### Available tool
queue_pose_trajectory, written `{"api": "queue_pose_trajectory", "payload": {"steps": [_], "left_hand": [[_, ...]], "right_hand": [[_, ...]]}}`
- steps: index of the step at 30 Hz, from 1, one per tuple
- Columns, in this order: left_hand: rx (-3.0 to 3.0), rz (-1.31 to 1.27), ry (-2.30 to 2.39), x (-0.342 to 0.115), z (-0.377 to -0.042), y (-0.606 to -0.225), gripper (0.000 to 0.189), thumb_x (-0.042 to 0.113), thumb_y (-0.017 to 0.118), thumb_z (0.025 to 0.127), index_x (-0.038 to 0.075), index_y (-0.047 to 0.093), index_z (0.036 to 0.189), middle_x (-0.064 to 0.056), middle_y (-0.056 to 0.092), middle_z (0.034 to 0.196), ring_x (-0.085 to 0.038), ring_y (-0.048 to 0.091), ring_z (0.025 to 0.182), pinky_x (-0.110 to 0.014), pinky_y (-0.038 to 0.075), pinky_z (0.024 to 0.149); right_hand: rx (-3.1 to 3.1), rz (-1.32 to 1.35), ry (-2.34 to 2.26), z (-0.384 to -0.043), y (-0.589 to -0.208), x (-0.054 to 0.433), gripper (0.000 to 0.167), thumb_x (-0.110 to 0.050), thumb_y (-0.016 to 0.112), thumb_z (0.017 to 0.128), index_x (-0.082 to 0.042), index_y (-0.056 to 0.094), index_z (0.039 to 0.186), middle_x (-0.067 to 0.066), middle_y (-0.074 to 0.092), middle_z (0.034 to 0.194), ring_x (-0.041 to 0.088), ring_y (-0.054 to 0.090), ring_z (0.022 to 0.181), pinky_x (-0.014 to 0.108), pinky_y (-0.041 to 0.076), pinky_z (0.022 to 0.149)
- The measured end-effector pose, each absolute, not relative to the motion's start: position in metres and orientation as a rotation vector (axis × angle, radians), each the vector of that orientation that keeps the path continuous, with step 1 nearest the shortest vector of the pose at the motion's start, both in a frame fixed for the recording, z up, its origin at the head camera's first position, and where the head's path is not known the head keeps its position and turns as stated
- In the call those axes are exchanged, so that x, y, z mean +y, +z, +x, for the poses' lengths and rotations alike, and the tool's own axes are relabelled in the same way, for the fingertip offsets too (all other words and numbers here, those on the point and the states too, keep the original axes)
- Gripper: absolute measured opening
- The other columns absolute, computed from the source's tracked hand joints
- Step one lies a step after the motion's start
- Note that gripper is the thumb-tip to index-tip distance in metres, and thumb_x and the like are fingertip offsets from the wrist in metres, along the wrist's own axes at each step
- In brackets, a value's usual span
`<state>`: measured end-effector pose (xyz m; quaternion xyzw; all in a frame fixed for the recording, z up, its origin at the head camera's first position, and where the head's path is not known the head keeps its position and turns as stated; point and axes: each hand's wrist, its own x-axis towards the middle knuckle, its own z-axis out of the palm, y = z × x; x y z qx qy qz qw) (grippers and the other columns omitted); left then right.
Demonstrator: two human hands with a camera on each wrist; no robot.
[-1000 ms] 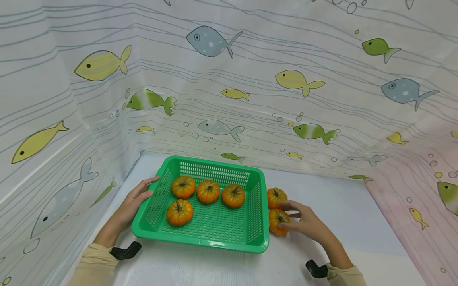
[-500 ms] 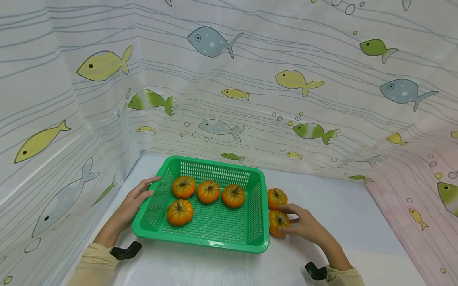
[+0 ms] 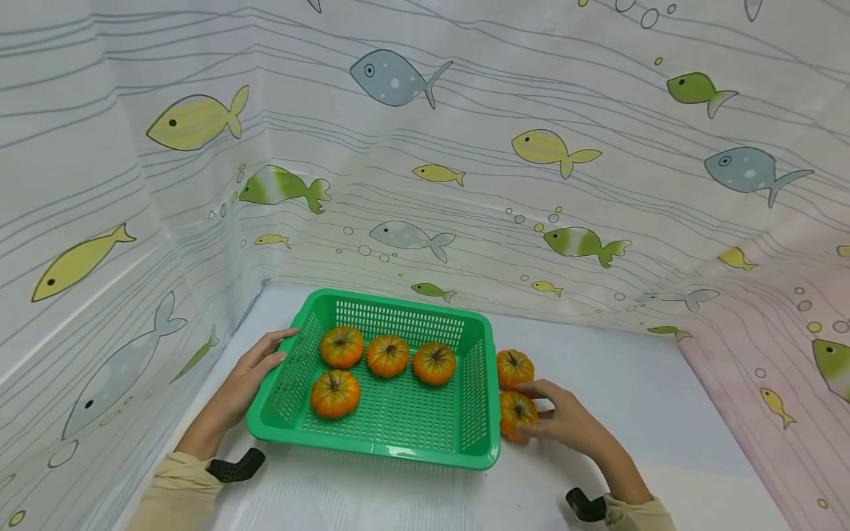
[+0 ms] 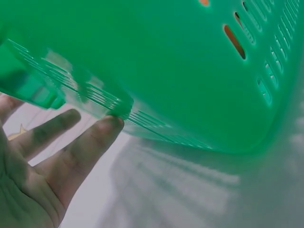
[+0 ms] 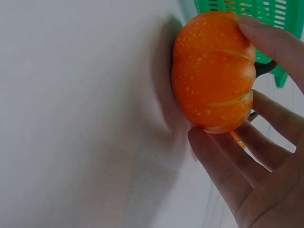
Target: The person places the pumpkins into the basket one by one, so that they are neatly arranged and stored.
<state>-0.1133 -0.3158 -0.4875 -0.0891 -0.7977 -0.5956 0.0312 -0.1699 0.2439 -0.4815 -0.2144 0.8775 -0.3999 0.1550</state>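
Against the left side of a green plastic basket point(image 3: 432, 459), my left hand point(image 3: 242, 380) rests with straightish fingers; in the left wrist view a fingertip point(image 4: 113, 121) touches the basket's outer wall point(image 4: 166, 85). On the table just right of the basket, my right hand point(image 3: 564, 420) holds the nearer small orange pumpkin point(image 3: 517, 410) between thumb and fingers. The right wrist view shows this pumpkin point(image 5: 209, 71) from the side, its dark stem toward the palm. Behind it sits another pumpkin point(image 3: 513, 366), close to the basket wall.
Inside the basket lie several small pumpkins, three in a back row with a middle one point(image 3: 387, 356), and one at front left point(image 3: 335, 394). White table point(image 3: 637, 383) shows around the basket. A fish-printed curtain point(image 3: 425, 133) rises behind and at both sides.
My right hand has drawn slightly closer around the nearer pumpkin, which has shifted a touch toward me. The left hand and basket hold their places.
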Motion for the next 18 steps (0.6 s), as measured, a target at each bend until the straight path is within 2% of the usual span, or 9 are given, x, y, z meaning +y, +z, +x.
{"api": "queue_pose_trajectory", "payload": {"steps": [12,18], "left_hand": [[-2.456,-0.261,-1.829,-0.3121,-0.1121,-0.4847,0.047,0.026,0.035,0.114,0.008,0.037,0.158,-0.024,0.032,0.162,0.007,0.048,0.123,-0.015,0.048,0.092],[-2.442,-0.252,-1.900,-0.3171,-0.1147,-0.4901,0.048,0.029,0.034,0.114,0.011,0.035,0.159,-0.001,0.041,0.154,0.001,0.059,0.115,-0.026,0.056,0.085]], "right_hand": [[2.541,-0.609,-1.111,-0.1687,-0.4825,0.2429,0.067,-0.032,0.090,0.081,-0.010,0.061,0.138,0.014,0.063,0.139,0.040,0.057,0.129,0.042,0.061,0.092],[2.545,-0.607,-1.116,-0.1692,-0.4836,0.2438,0.067,-0.032,0.090,0.081,-0.010,0.062,0.137,0.013,0.063,0.138,0.040,0.058,0.128,0.041,0.061,0.092]]}}
